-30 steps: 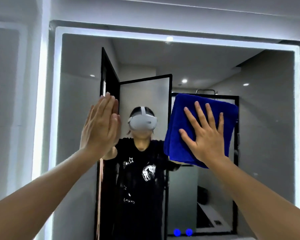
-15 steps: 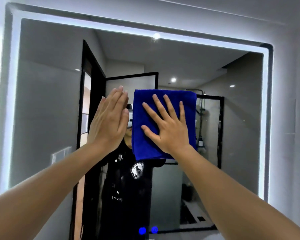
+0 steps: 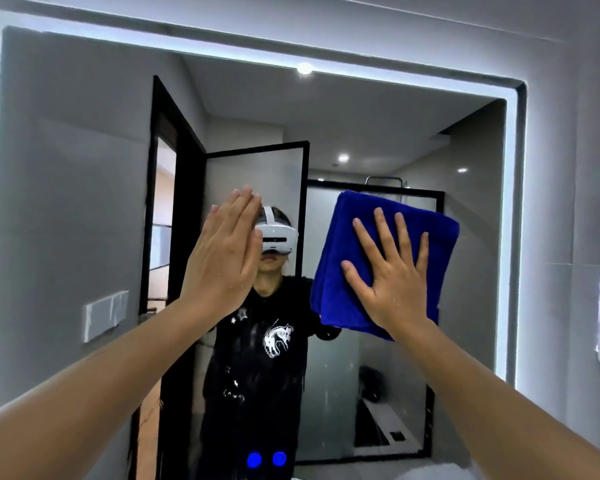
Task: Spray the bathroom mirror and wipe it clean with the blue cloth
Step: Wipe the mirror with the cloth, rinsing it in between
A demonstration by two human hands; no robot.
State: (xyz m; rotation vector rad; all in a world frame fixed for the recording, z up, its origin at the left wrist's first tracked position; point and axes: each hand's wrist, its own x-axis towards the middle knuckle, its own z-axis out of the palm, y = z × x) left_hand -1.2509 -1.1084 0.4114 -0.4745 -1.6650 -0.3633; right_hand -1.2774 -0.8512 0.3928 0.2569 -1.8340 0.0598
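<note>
Sliding blue cloth (image 3: 381,258) rightward from mid-mirror (image 3: 66,168)

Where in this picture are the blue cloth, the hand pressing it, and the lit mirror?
blue cloth (image 3: 350,244): head view, its upper left part.
right hand (image 3: 395,282): head view, back of the hand, flat on the cloth.
mirror (image 3: 66,168): head view, bare glass at left.

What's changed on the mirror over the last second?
The right hand slid the blue cloth left across the mirror, then back right. It still presses the cloth flat. The left hand stays open with straight fingers.
</note>
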